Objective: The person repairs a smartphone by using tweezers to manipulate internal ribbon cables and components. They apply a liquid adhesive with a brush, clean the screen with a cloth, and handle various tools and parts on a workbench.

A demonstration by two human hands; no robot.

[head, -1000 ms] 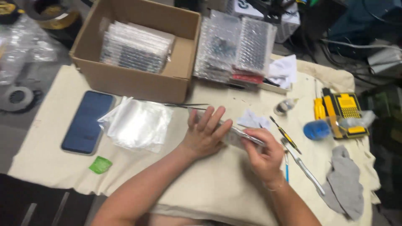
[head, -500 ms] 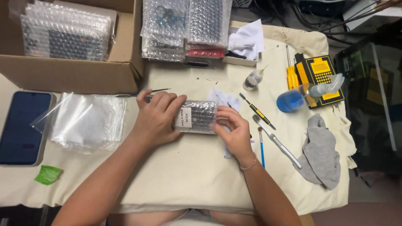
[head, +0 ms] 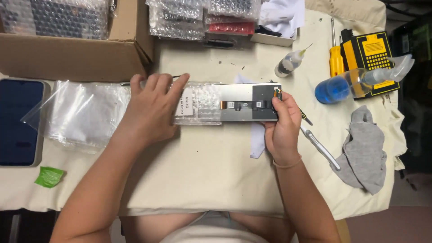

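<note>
Half a second ago both your hands sat close together over the bubble-wrap sleeve; now the phone screen panel [head: 249, 102] is drawn about halfway out of the bubble-wrap sleeve [head: 198, 103]. Your left hand [head: 150, 110] lies flat on the sleeve, fingers pressed together, holding it down. Your right hand [head: 282, 126] pinches the panel's bare right end between thumb and fingertips. Both lie at the middle of the tabletop, a little toward its far edge.

Behind your left hand, just beside it, stands a cardboard box [head: 72, 56] at the far left corner. A clear plastic bag [head: 81, 112] lies left of your wrist, with a dark phone [head: 18, 121] at the left edge. To the right of your right hand sit a grey-handled tool [head: 320, 148], a grey cloth [head: 366, 150], a blue spray bottle [head: 355, 83] and a small dropper bottle [head: 288, 64].

The near edge in front of you holds only your forearms; toward the right edge the tools crowd the way.
</note>
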